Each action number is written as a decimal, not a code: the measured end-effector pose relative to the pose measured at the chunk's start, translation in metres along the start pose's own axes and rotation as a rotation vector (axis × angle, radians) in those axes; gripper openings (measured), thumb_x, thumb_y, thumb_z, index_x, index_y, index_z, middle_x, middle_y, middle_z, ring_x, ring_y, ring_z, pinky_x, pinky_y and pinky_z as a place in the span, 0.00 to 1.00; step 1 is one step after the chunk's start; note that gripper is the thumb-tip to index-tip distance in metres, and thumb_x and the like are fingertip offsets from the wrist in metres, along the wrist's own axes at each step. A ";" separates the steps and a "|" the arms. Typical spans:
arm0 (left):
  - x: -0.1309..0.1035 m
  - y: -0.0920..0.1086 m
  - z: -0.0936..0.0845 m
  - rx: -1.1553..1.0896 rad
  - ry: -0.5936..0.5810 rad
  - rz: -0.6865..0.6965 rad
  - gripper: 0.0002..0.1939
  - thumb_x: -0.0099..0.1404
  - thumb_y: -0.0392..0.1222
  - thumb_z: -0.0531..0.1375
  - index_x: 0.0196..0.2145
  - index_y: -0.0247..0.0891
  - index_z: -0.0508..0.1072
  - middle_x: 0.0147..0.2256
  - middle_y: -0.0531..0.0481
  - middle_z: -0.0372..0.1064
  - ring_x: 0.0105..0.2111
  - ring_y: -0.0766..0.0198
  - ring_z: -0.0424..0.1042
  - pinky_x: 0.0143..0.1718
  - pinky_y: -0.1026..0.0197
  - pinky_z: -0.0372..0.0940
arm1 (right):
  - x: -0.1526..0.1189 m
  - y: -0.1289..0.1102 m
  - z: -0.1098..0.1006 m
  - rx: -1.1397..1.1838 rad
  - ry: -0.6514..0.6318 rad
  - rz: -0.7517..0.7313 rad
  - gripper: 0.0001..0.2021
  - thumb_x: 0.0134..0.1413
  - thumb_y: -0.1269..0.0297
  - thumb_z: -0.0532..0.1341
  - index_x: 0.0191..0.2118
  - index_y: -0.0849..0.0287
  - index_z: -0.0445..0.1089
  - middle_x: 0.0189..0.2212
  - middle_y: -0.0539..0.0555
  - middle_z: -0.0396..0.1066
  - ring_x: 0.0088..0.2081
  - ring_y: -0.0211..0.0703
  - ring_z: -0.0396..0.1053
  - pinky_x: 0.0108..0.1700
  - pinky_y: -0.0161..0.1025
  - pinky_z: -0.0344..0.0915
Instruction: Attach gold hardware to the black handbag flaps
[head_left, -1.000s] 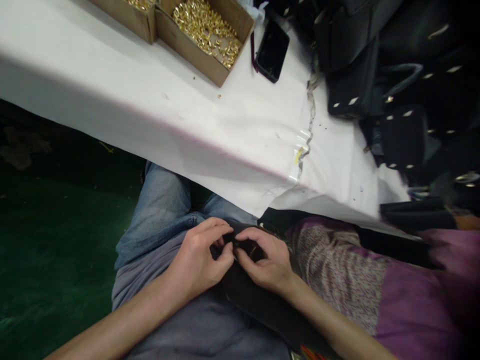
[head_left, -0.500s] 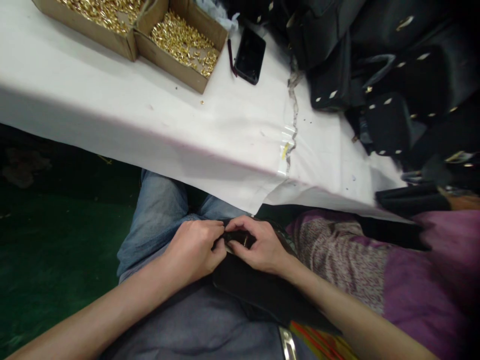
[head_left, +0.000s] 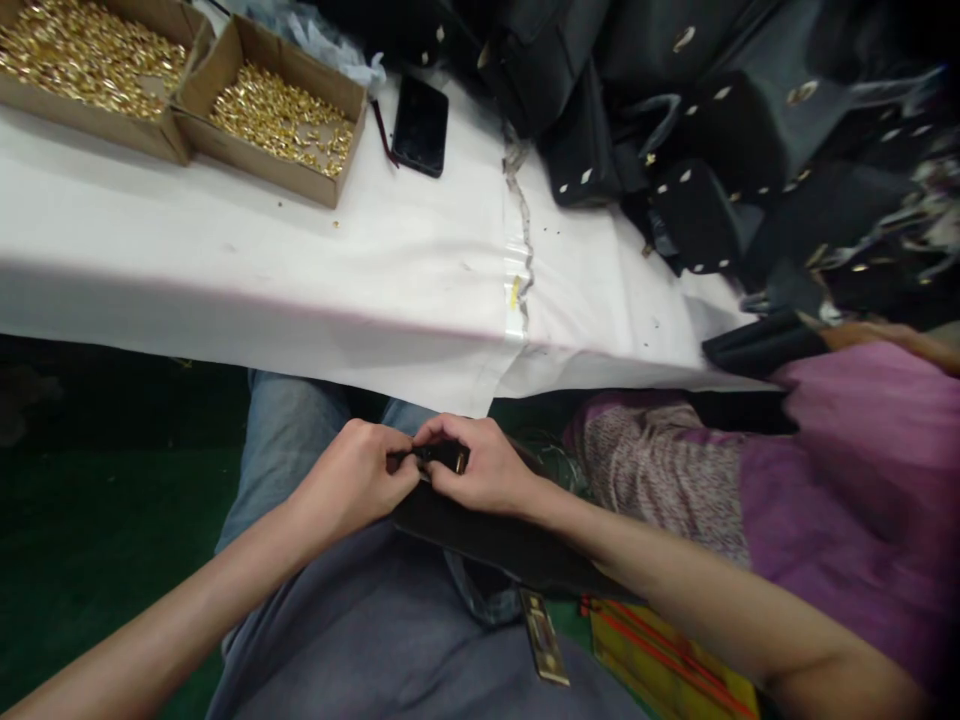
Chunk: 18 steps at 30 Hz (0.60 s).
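Note:
A black bag (head_left: 480,530), much like those on the table, lies across the lap with its far edge under my fingers. My left hand (head_left: 367,472) pinches that edge between thumb and fingers. Close beside it, my right hand (head_left: 480,467) grips the same edge with thumb and forefinger curled into a ring. A small gold-coloured metal bit (head_left: 460,462) shows inside that ring. Whatever sits right between the fingertips is too small and dark to make out. Below the bag hangs a gold metal plate (head_left: 545,637) in front of the grey shirt.
A white-covered table (head_left: 420,270) runs across in front. On it stand cardboard boxes (head_left: 255,165) of small gold fittings, a phone (head_left: 421,127) and many black bags (head_left: 697,215). A co-worker in purple (head_left: 817,500) sits close on the right. A yellow-and-red item (head_left: 667,660) lies low on the right.
The view has turned, so the table things sit further left and more bags show. Both hands keep their hold on the bag's edge, with only slight finger shifts.

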<state>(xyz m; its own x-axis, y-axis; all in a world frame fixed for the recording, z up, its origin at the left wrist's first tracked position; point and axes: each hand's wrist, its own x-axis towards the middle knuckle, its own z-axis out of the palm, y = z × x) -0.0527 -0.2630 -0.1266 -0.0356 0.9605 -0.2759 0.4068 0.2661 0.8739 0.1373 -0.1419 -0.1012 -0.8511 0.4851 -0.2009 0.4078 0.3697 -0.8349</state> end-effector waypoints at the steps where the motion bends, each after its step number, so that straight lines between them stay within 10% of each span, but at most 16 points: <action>1: 0.000 0.000 0.000 -0.004 -0.009 0.006 0.14 0.67 0.36 0.59 0.23 0.37 0.68 0.21 0.58 0.56 0.24 0.70 0.57 0.29 0.58 0.47 | 0.000 0.000 0.001 0.009 0.011 0.004 0.17 0.54 0.75 0.67 0.49 0.54 0.78 0.43 0.47 0.83 0.43 0.43 0.81 0.51 0.38 0.75; 18: 0.008 0.003 0.002 -0.007 -0.037 -0.003 0.15 0.67 0.38 0.59 0.22 0.37 0.68 0.22 0.57 0.53 0.24 0.69 0.56 0.29 0.59 0.47 | -0.002 0.007 0.002 0.088 0.030 0.005 0.17 0.54 0.75 0.66 0.49 0.55 0.75 0.43 0.49 0.80 0.45 0.44 0.78 0.52 0.39 0.74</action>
<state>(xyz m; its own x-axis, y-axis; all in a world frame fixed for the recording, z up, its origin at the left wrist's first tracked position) -0.0495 -0.2545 -0.1269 -0.0034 0.9560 -0.2933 0.4003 0.2700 0.8757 0.1413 -0.1418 -0.1073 -0.8383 0.5106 -0.1910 0.3803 0.2966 -0.8760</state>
